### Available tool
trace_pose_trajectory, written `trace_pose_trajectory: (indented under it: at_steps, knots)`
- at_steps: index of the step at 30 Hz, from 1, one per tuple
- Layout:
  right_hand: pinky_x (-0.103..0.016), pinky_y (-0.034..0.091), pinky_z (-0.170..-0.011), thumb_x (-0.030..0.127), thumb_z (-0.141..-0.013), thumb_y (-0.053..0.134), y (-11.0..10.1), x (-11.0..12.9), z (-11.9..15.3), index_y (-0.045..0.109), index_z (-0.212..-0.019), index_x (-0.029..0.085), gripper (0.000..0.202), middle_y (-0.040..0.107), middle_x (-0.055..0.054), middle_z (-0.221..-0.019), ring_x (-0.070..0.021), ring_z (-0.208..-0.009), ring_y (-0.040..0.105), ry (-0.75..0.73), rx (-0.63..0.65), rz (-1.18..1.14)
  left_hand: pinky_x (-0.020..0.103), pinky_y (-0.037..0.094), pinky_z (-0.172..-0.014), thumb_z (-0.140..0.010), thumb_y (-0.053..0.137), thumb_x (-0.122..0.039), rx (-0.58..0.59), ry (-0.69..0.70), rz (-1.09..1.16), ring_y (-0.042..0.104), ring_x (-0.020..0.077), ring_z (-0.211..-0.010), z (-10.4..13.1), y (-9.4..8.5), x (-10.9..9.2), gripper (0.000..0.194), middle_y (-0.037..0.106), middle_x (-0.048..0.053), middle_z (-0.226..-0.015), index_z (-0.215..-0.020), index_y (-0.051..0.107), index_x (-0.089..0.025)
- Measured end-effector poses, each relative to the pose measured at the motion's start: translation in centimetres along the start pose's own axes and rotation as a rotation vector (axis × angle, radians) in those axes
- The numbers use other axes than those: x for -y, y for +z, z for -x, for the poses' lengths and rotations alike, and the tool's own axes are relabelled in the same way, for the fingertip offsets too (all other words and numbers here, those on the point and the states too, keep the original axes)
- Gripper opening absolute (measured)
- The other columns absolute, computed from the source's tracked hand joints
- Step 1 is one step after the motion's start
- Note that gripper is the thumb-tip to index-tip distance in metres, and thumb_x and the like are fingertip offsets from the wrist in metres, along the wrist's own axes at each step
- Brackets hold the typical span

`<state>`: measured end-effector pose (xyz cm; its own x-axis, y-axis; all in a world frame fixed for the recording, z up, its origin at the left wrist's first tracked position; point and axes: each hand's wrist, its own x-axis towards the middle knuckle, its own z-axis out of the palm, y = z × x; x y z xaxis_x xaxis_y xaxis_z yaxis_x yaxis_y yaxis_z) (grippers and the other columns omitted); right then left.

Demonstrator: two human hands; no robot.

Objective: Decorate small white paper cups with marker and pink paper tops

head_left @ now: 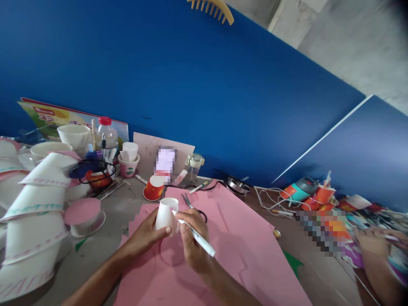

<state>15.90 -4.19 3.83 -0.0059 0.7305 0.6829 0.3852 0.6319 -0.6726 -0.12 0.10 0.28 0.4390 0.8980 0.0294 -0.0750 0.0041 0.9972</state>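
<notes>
I see the left hand [149, 231] curl its grip round a white cup [163, 219]; the right hand [193, 250] pinches a white marker [204, 244].

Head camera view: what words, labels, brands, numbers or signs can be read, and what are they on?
"彩": on the colourful pack against the blue partition.
"千": same pack; what follows is unclear.
Too small or blurred: the pack's red label, print on the white marker, yellow marks on the red cup.
</notes>
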Motion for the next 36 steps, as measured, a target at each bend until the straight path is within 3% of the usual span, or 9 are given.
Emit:
trace_pose_trajectory:
  at_steps: [11,21,27,36]
  knots:
    - [-0.032,0.049,-0.067,0.026,-0.097,0.045,-0.3,0.1,-0.3,0.066,-0.105,0.020,0.024,0.063,-0.006,-0.086,-0.0181,-0.074,0.059,-0.050,0.016,0.008,0.038,0.048,-0.091,-0.075,0.070,-0.054,0.000,0.017,-0.026,0.060,0.0313,-0.107,0.0,0.0,0.1,0.065,0.067,0.011,-0.121,-0.127,0.057,-0.017]
    - [-0.033,0.049,-0.068,0.024,-0.096,0.045,-0.5,0.4,-0.6,0.067,-0.102,0.020,0.023,0.064,-0.006,-0.084,-0.0187,-0.074,0.060,-0.027,0.000,0.026,0.037,0.047,-0.095,-0.077,0.069,-0.052,0.007,0.002,0.007,0.058,0.0311,-0.113,0.2,0.1,-0.5,0.062,0.063,0.011,-0.130,-0.128,0.057,-0.019]
    - [-0.033,0.050,-0.068,0.024,-0.097,0.044,-0.6,0.2,-0.7,0.067,-0.102,0.019,0.024,0.064,-0.006,-0.086,-0.0190,-0.076,0.061,-0.012,-0.016,-0.005,0.040,0.046,-0.096,-0.074,0.070,-0.055,-0.010,-0.014,-0.003,0.058,0.0326,-0.111,0.2,0.1,-0.9,0.065,0.066,0.013,-0.124,-0.124,0.059,-0.016]
    - [-0.033,0.051,-0.070,0.027,-0.098,0.043,-0.5,-0.8,-0.4,0.066,-0.105,0.020,0.025,0.064,-0.007,-0.091,-0.0191,-0.080,0.062,0.037,-0.026,-0.047,0.040,0.044,-0.097,-0.075,0.069,-0.055,0.004,-0.010,-0.011,0.057,0.0317,-0.113,0.1,-0.2,-0.6,0.072,0.063,0.012,-0.129,-0.136,0.052,-0.019]
